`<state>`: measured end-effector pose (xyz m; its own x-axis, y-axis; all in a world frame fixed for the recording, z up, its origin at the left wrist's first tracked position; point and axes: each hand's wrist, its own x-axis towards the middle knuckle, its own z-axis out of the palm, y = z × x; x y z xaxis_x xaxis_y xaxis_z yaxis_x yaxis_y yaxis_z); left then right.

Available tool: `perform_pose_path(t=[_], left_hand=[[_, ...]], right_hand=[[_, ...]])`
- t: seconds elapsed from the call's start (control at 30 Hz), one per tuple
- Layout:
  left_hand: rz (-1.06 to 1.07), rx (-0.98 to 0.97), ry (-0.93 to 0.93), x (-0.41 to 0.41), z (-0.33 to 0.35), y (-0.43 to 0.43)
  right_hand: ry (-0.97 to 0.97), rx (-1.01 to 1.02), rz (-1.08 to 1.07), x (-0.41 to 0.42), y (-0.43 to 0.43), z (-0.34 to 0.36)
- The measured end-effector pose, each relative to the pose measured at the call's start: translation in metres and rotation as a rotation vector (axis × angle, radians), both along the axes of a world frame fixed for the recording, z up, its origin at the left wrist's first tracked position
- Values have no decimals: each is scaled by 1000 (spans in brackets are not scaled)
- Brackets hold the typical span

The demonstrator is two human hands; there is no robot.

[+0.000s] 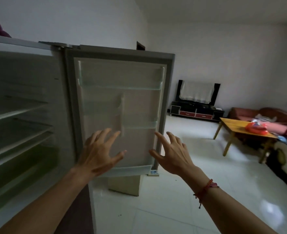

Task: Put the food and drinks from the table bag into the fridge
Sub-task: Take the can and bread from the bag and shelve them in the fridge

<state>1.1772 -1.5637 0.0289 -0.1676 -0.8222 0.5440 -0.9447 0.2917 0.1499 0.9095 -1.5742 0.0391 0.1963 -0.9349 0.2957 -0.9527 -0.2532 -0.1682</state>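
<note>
The fridge [21, 102] stands at the left with its door [120, 105] swung wide open toward me, showing bare shelves and bare door racks. My left hand [100, 152] and my right hand [171, 152] are both raised in front of the lower door, fingers spread, holding nothing. Whether they touch the door I cannot tell. Far off at the right, a red bag [257, 128] lies on a wooden table [237, 125].
A white tiled floor [181, 191] stretches between the fridge and the table. A dark TV stand [196, 110] sits against the back wall. A reddish sofa [264, 114] is behind the table, and dark furniture [284, 161] lines the right edge.
</note>
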Motion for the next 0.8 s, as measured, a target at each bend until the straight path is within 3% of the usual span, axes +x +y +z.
perform_pose_path(t=[0.8], left_hand=[[-790, 16, 1, -255, -8, 37]], right_hand=[[17, -18, -829, -186, 227, -7]])
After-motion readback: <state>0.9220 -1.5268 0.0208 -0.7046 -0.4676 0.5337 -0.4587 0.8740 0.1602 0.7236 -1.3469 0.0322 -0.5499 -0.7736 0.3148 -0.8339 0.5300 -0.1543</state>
